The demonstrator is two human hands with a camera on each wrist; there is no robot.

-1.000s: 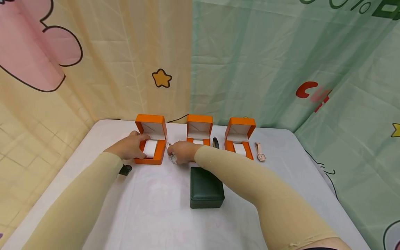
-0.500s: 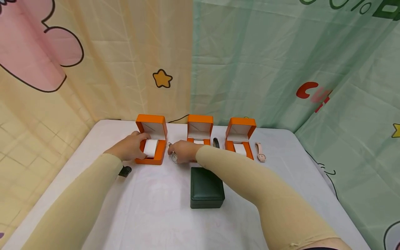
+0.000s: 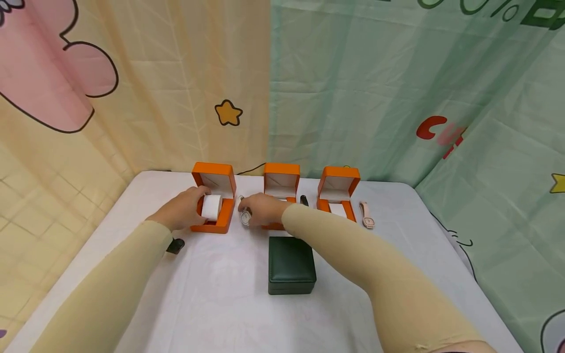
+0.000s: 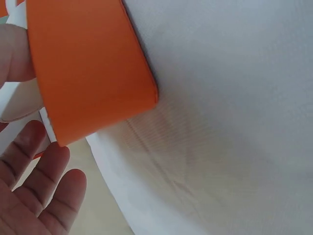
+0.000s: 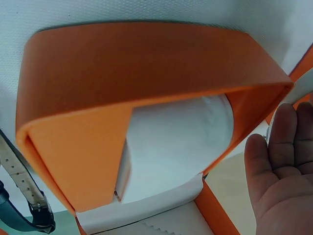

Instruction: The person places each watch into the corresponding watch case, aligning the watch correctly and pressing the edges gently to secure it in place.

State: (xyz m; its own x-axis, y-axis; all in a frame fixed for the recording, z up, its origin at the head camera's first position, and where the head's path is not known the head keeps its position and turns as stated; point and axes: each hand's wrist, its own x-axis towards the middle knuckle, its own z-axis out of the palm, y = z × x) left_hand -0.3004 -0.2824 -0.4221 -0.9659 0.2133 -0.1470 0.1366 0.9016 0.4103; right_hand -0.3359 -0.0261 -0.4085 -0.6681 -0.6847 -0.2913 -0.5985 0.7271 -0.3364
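Three open orange watch boxes stand in a row in the head view. At the left box [image 3: 225, 218], my left hand [image 3: 180, 210] pinches the white watch cushion [image 3: 211, 208] between thumb and fingers. The left wrist view shows that box's outer wall [image 4: 93, 63] with the fingertips at its edge. Between the left and middle boxes, my right hand [image 3: 264, 209] holds a wristwatch [image 3: 245, 217] with a round pale face and a light strap. Part of that strap is hidden behind the fingers. A white cushion [image 5: 181, 142] sits in the middle box [image 5: 146, 63].
A closed dark green box [image 3: 292, 264] lies in front of the row. The right orange box [image 3: 339, 179] has a pink-strapped watch [image 3: 368, 215] beside it. A dark-strapped watch [image 3: 304, 200] lies between the middle and right boxes. Curtains hang behind the white table [image 3: 212, 304].
The cushion in my left hand has risen slightly and tilted in the box. My right hand has shifted slightly up and right with the watch, turning its face more into view.
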